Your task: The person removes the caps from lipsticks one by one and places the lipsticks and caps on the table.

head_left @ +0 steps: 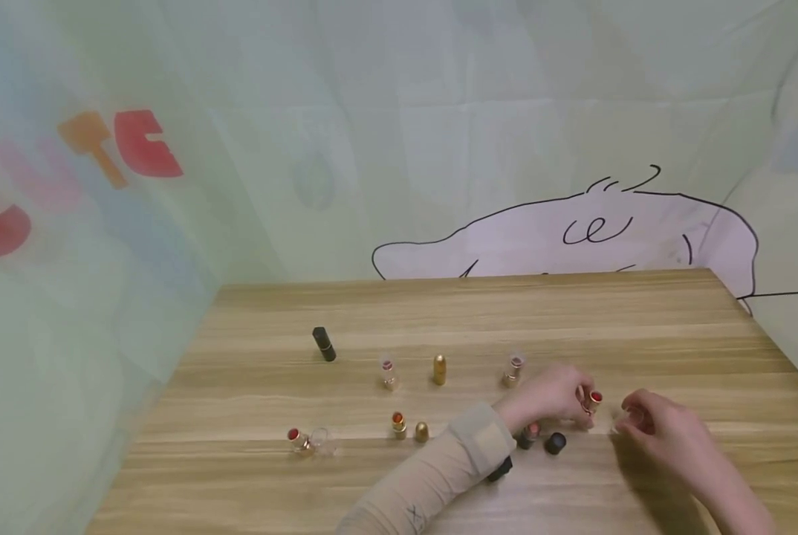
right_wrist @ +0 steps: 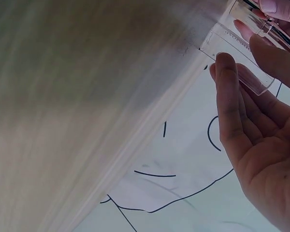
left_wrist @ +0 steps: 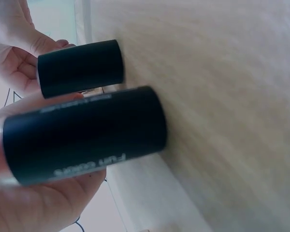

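My left hand (head_left: 554,394) pinches an uncapped gold lipstick (head_left: 594,402) with a red tip, upright near the table's right side. To its right, my right hand (head_left: 680,431) holds a clear cap (right_wrist: 241,60) between thumb and fingers, apart from the tabletop lipstick's red tip in the head view. Just below the left hand stand an uncapped black lipstick (head_left: 530,434) with a pink tip and a black cap (head_left: 556,443). In the left wrist view, the black tube (left_wrist: 87,135) with white lettering hides part of the left hand.
Leftward on the wooden table (head_left: 252,490) are a gold lipstick (head_left: 398,424), its gold cap (head_left: 422,432), and an uncapped lipstick (head_left: 299,440) by a clear cap (head_left: 320,437). Behind stand a closed gold lipstick (head_left: 440,369), clear-capped ones (head_left: 388,374) and a black one (head_left: 324,345). The left sleeve partly covers a black object (head_left: 500,469).
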Demonstrator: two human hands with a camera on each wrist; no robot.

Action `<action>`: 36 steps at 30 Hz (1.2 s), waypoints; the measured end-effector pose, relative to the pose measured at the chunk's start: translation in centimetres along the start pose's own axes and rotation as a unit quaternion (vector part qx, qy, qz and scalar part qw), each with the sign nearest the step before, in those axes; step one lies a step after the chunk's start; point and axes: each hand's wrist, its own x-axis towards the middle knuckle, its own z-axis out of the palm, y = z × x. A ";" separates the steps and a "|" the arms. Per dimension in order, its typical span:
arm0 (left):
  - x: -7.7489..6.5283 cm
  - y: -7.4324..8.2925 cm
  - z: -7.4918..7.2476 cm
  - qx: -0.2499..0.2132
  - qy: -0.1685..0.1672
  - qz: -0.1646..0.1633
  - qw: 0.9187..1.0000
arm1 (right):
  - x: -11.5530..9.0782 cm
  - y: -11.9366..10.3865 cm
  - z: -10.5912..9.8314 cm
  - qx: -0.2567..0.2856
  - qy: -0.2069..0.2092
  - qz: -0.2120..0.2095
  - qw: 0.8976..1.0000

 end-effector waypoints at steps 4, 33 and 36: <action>-0.1 0.0 0.1 0.001 0.002 0.000 1.000 | 0.1 -0.2 -0.2 0.005 -0.027 0.015 1.000; -4.1 0.1 -3.8 -0.057 0.067 0.000 0.996 | 0.9 -3.5 -4.5 0.007 0.014 0.007 1.000; -4.9 0.0 -4.3 -0.048 0.099 0.009 0.994 | 1.4 -4.2 -4.5 0.008 0.016 0.000 1.000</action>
